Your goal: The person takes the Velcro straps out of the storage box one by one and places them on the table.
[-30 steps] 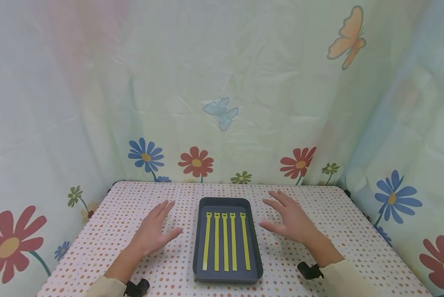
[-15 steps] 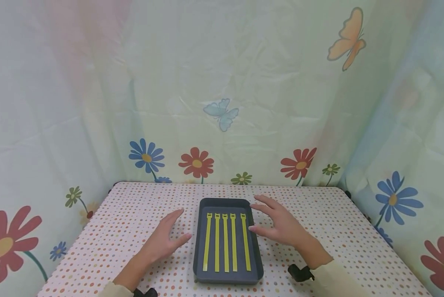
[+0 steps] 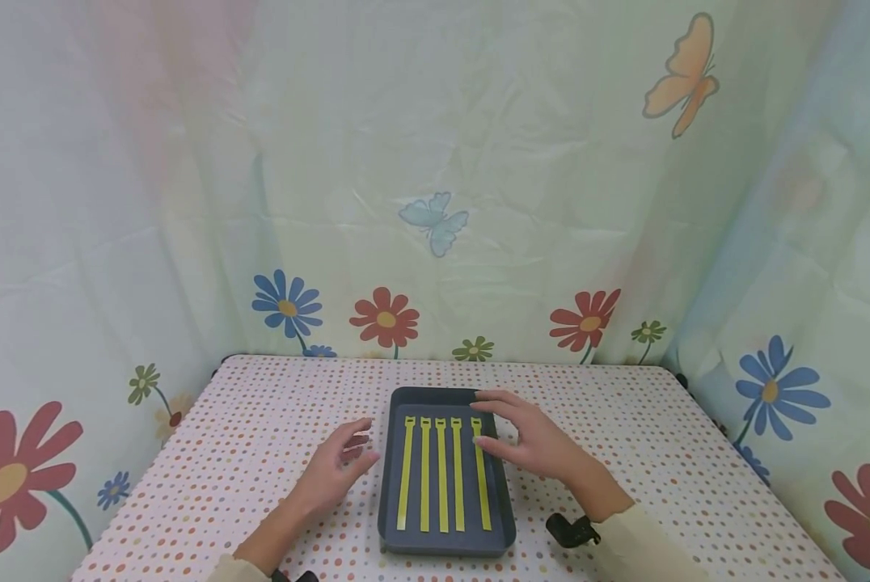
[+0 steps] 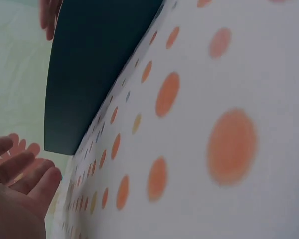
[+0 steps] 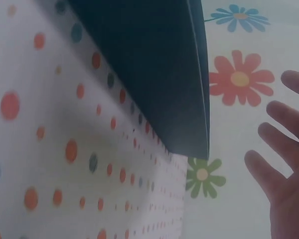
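Observation:
A dark grey rectangular tray (image 3: 445, 546) sits on the table. Inside it several yellow cable straps (image 3: 442, 477) with slotted heads lie lengthwise side by side, the rightmost strap (image 3: 483, 489) set a little apart. My left hand (image 3: 329, 473) hovers just left of the tray, its fingers loosely bent and nothing in its grasp. Over the tray's right rim my right hand (image 3: 537, 443) reaches in, thumb and fingers apart, its fingertips overlapping the rightmost strap's head in the head view. Each wrist view shows the tray's outer wall (image 4: 94, 74) beside the hand.
A dotted cloth (image 3: 275, 388) covers the table around the tray. Flower-printed curtains (image 3: 508, 162) hang behind and along both sides. Black wrist devices, such as the right one (image 3: 572, 530), sit below the hands.
Both hands have moved inward toward the tray. The right fingertips have come over its right side, and the left fingers have bent more. Tray and straps have stayed put.

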`<state>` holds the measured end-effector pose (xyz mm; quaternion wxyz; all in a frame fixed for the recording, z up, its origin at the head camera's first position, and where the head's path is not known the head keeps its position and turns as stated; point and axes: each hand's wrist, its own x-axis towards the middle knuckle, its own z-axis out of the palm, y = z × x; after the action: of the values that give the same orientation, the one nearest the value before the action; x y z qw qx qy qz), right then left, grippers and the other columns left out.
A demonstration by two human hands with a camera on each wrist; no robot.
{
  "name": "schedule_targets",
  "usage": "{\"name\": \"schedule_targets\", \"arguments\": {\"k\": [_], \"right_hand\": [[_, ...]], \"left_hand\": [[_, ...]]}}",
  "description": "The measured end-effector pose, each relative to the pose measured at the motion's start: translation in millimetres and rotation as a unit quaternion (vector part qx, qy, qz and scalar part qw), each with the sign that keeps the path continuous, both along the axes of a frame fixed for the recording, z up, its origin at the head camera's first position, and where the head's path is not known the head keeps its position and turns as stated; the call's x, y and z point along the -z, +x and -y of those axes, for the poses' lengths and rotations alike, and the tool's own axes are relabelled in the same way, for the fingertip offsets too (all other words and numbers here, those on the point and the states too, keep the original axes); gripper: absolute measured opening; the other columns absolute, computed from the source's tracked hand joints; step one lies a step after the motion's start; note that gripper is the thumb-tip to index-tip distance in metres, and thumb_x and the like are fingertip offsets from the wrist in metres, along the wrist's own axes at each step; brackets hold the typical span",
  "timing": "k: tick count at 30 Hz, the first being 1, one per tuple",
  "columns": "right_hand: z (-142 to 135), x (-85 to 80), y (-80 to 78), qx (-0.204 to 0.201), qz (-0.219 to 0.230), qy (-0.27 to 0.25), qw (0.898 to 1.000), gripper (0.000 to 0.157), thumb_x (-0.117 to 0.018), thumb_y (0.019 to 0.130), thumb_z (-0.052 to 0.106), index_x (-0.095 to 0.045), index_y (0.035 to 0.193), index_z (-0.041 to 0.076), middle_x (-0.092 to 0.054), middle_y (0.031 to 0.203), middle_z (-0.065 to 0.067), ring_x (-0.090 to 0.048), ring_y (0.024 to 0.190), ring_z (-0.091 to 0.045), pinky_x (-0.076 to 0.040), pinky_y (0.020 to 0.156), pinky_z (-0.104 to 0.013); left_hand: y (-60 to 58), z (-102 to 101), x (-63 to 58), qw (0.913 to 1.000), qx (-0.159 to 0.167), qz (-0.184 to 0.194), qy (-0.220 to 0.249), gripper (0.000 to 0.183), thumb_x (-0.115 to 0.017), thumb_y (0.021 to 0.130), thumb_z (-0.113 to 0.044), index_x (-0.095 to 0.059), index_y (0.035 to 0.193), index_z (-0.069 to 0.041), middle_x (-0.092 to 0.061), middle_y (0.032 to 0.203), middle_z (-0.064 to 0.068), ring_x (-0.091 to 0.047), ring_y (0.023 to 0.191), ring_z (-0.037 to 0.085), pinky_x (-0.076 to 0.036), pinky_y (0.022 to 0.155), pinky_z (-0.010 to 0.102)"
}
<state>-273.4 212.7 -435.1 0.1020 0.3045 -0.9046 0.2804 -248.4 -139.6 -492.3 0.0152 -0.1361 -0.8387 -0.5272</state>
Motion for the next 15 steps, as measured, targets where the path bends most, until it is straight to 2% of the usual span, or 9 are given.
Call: {"name": "schedule_targets", "arguments": {"k": [6,11,15], "right_hand": [[12,-5.1,0.8,-0.009,0.047,-0.006,0.999,0.047,-0.070,0.095,0.049,-0.064,0.137,0.029,-0.055,0.151,0.001,-0.050,0.142,-0.029,-0.049,0.108,-0.058],[20,-6.2,-2.5,-0.026,0.049,-0.023,0.998,0.042,-0.068,0.098,0.047,-0.064,0.136,0.031,-0.059,0.146,0.004,-0.052,0.140,-0.026,-0.049,0.108,-0.056],[26,-7.6,-6.3,-0.047,0.050,-0.033,0.997,0.041,-0.069,0.097,0.044,-0.065,0.135,0.029,-0.063,0.141,0.005,-0.060,0.130,-0.022,-0.054,0.104,-0.051]], "left_hand": [[-0.8,-5,0.2,0.9989,0.000,0.033,0.032,0.052,-0.062,0.104,-0.030,-0.049,0.150,-0.011,-0.053,0.149,0.011,-0.061,0.128,0.026,-0.056,0.099,0.025],[-1.4,-9,-1.9,0.9964,0.011,0.064,0.055,0.051,-0.062,0.103,-0.030,-0.051,0.148,-0.007,-0.055,0.147,0.014,-0.066,0.119,0.024,-0.059,0.092,0.026],[-0.9,-10,-2.9,0.9952,0.017,0.076,0.058,0.053,-0.065,0.102,-0.030,-0.051,0.147,-0.006,-0.057,0.144,0.015,-0.068,0.114,0.022,-0.060,0.090,0.029]]}}
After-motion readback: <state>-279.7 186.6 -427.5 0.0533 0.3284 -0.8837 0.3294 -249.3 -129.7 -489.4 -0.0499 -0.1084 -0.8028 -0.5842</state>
